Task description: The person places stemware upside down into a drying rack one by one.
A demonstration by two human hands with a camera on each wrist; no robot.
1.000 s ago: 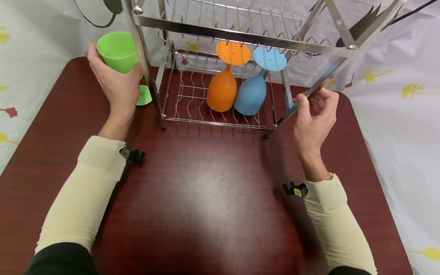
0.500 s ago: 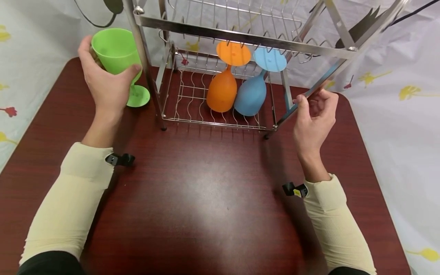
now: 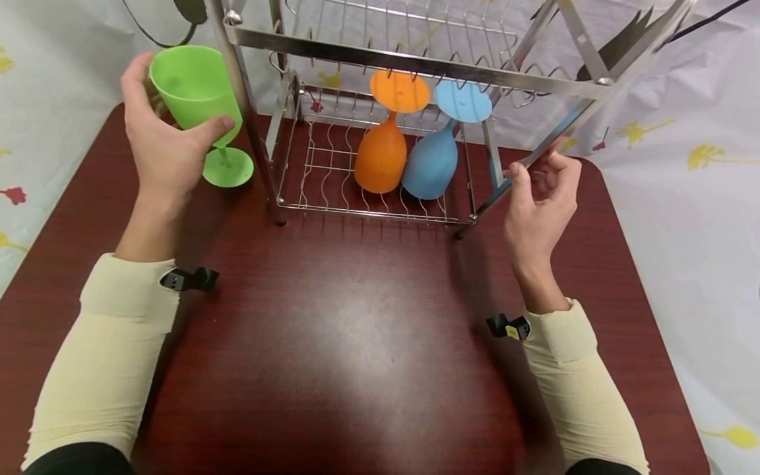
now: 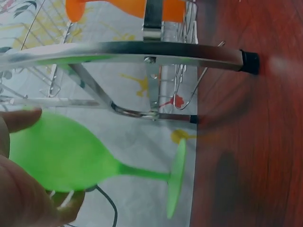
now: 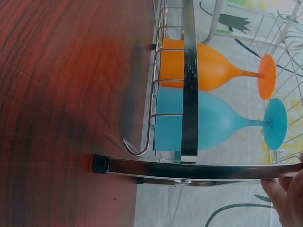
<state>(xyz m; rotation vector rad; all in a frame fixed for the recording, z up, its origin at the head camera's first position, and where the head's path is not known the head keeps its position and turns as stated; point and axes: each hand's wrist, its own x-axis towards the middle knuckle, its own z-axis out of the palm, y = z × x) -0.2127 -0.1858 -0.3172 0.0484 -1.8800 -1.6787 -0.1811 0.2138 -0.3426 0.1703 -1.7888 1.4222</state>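
Observation:
My left hand (image 3: 163, 145) grips the bowl of a green plastic goblet (image 3: 196, 92), upright just left of the rack, thumb in front and fingers behind. In the left wrist view the goblet's foot (image 4: 176, 179) shows, with the rack's leg close by. My right hand (image 3: 540, 211) holds the right front leg of the metal dish rack (image 3: 415, 63) between thumb and fingers. On the rack's lower tier an orange goblet (image 3: 381, 155) and a blue goblet (image 3: 432, 161) stand upside down side by side, feet up.
The two-tier rack stands at the back of a dark red-brown table (image 3: 356, 330). Behind it hangs a white sheet (image 3: 683, 178) with yellow and red flower prints. Left of the two goblets, bare wires of the lower tier (image 3: 326, 168) show.
My left hand has moved the green goblet left, away from the rack's leg, so its stem and foot now show. My right hand keeps its place on the rack.

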